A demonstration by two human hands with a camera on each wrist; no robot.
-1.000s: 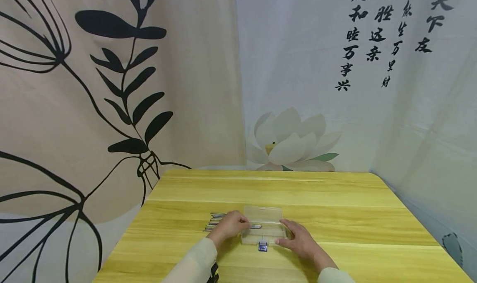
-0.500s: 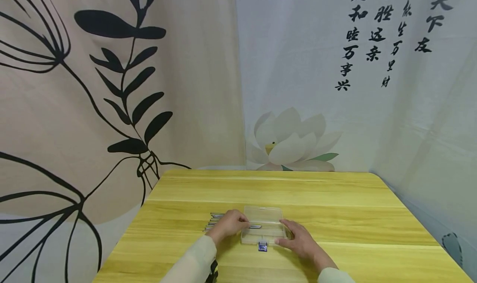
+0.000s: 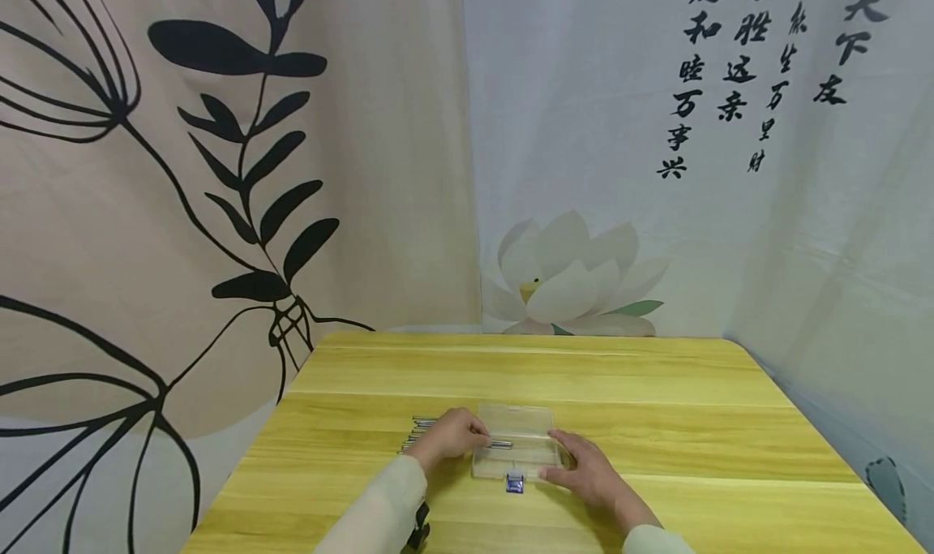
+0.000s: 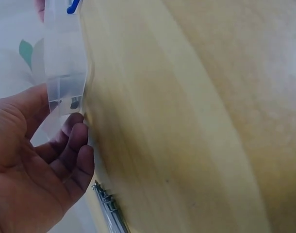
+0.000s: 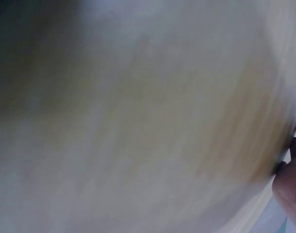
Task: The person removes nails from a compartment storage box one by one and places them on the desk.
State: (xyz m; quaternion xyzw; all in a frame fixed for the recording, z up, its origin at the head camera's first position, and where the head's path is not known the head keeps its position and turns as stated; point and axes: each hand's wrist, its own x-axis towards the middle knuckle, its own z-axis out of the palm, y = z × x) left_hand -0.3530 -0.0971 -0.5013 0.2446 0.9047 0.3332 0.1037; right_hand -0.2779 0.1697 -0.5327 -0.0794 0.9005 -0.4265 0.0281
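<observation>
A clear plastic box lies on the wooden table with its lid folded back, away from me. My left hand is at the box's left end, its thumb and fingers pinching a thin metal rod that reaches into the box. In the left wrist view, the box wall is beside the thumb, and a small dark rod end shows through it. My right hand grips the box's right end, thumb at the front and fingers farther back. The right wrist view is mostly blurred.
Several more thin metal rods lie side by side on the table, left of the box and partly behind my left hand. A blue latch hangs at the box's front. Printed cloth hangs behind the table.
My left hand has shifted very slightly, still pinching the rod at the box. The right hand and the box have stayed in place.
</observation>
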